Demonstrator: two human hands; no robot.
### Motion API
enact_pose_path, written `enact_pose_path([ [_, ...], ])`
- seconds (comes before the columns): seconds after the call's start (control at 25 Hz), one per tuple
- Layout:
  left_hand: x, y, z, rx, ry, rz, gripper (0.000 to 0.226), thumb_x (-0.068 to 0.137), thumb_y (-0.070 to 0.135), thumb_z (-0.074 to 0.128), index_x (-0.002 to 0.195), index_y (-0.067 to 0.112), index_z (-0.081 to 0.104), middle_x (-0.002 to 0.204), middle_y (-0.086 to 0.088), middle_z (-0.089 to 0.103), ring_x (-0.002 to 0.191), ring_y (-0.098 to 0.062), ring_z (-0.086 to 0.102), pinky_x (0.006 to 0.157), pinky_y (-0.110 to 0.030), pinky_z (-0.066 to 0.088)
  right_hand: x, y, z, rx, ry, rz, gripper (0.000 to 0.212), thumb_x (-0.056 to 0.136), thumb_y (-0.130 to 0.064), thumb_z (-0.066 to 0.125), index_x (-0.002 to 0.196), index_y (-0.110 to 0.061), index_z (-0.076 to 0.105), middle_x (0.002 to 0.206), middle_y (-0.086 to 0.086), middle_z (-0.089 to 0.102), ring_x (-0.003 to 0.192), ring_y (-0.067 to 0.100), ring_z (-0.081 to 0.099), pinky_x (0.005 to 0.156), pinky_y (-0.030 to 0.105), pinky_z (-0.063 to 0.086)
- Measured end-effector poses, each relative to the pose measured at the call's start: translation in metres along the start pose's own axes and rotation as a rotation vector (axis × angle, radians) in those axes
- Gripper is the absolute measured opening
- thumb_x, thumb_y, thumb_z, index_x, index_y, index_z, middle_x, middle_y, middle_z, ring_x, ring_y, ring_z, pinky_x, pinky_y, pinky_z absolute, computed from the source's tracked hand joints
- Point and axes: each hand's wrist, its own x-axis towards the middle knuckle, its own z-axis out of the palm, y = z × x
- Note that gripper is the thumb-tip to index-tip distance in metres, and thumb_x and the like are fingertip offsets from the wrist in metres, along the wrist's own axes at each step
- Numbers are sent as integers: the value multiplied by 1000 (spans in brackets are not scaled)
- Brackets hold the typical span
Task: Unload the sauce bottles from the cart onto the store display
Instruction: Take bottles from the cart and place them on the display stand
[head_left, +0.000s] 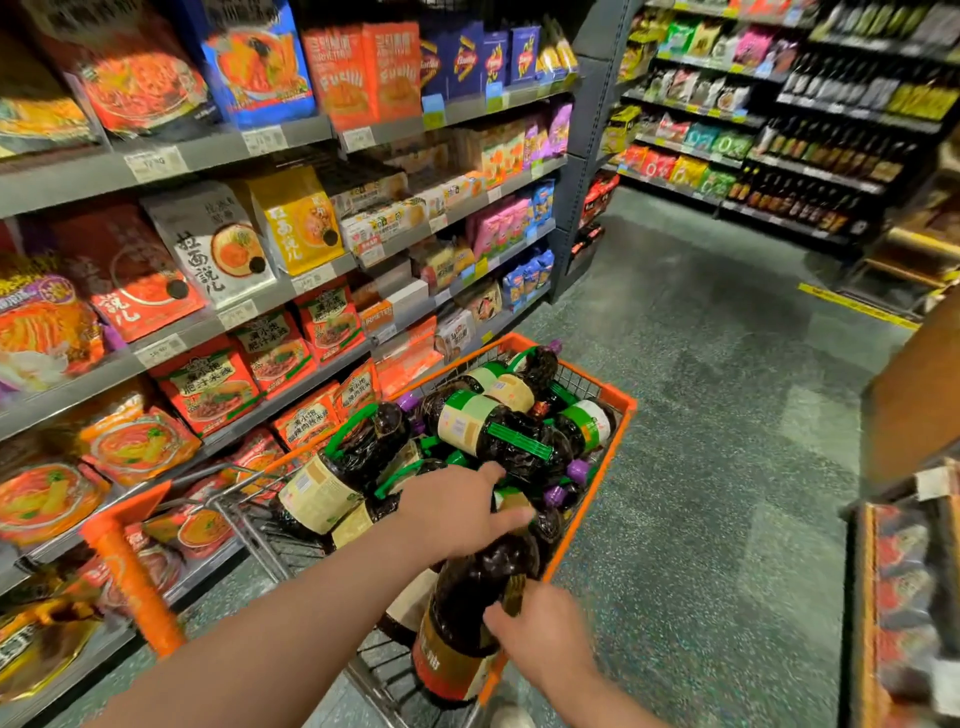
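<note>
Both forearms reach down over the orange cart (626, 402). Left hand (457, 512) lies across the shoulder of a dark sauce bottle (475, 597), fingers curled over it. Right hand (540, 631) grips its side lower down. Bottle stands tilted at the cart's near right corner; other bottles (483, 421) piled beyond.

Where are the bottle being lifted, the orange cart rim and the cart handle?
bottle being lifted (483, 577), head view, dark shoulder between the hands
orange cart rim (592, 499), head view, right side rail
cart handle (132, 587), head view, middle of the orange bar
</note>
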Motion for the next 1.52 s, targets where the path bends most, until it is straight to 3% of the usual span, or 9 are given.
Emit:
enact_pose_path([
  [0.12,-8,8,-5,124,-116,214,56,86,71,44,119,28,59,90,0,64,91,-24,62,73,-35,53,-19,3,8,-135,0,-109,38,82,-51,50,80,-15,61,86,8,63,91,27,62,66,31,39],
  [0.2,-25,6,-4,252,-115,283,57,84,72,46,104,20,62,82,-1,60,81,-24,58,68,-34,50,-29,-1,11,-182,19,-133,41,82,-47,50,91,-10,64,95,11,66,94,30,61,71,32,42],
  [0.44,-89,-17,10,264,-179,267,48,92,56,49,107,11,55,101,-9,63,95,-30,62,72,-39,49,-63,-28,28,-248,115,-125,32,80,-32,53,94,-7,66,101,14,65,101,28,55,88,32,40],
  [0.6,-113,0,-6,213,-30,201,38,90,48,48,93,12,61,94,-8,65,92,-30,64,75,-36,51,-83,-37,12,-189,309,-78,27,84,-33,53,87,-10,67,92,11,66,92,32,58,83,33,38],
  [0.8,-148,58,-59,226,254,407,37,84,55,49,94,22,61,96,-2,67,97,-26,64,64,-32,39,-138,-24,-35,-220,551,-21,25,84,-36,53,82,-15,66,85,7,67,89,31,60,85,37,41],
  [0.92,-173,104,-69,182,298,573,38,81,61,51,89,24,56,95,-3,67,98,-26,63,65,-32,39,-195,3,-62,-225,659,92,19,83,-32,55,85,-15,64,90,7,67,92,31,60,79,36,43],
  [1.12,-222,216,-38,72,174,898,42,80,57,61,94,19,52,96,-8,67,97,-31,62,71,-35,47,-316,82,-76,-285,751,364,18,86,-37,53,82,-20,56,88,6,66,88,33,61,60,34,40],
  [1.32,-297,335,13,38,-22,1195,43,79,54,68,94,17,55,90,-7,64,92,-29,61,64,-34,42,-449,158,-51,-247,747,731,14,84,-27,55,96,-20,60,86,4,64,85,31,62,59,34,45],
  [1.52,-391,435,61,100,-99,1478,39,88,53,60,99,16,51,86,-3,58,84,-26,57,64,-36,43,-574,208,-14,-150,806,1016,12,87,-26,52,91,-18,60,90,6,64,88,31,60,60,34,40],
])
